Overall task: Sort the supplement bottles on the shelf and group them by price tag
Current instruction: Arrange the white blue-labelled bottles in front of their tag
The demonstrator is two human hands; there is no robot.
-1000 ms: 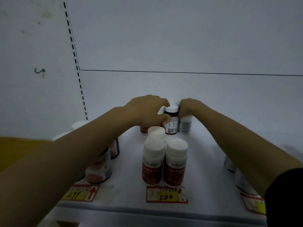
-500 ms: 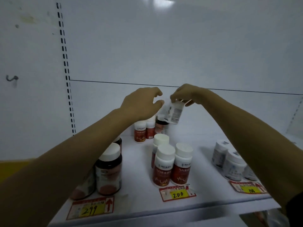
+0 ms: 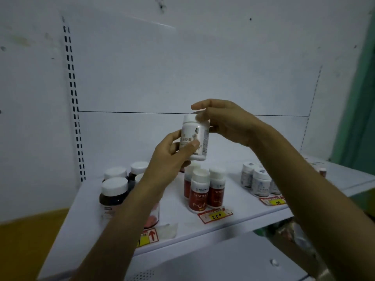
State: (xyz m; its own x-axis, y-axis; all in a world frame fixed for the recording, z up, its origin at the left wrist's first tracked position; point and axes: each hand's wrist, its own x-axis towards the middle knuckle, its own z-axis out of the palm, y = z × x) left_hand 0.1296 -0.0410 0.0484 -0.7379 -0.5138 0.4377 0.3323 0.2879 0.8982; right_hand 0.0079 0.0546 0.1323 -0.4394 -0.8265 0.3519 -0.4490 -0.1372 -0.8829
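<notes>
Head: left hand (image 3: 169, 159) grips white bottle (image 3: 194, 136); right hand (image 3: 228, 122) fingers (image 3: 203, 118) pinch cap (image 3: 189, 118).

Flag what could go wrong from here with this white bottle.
1. The white bottle is held by the left hand and right hand above the red-label bottles; a slip might topple them.
2. The left arm crosses close to the dark bottles near the shelf edge and could knock one off.

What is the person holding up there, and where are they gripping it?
A white bottle, in both hands: the left hand grips its lower body, thumb across the label; the right hand holds it at the cap.
</notes>
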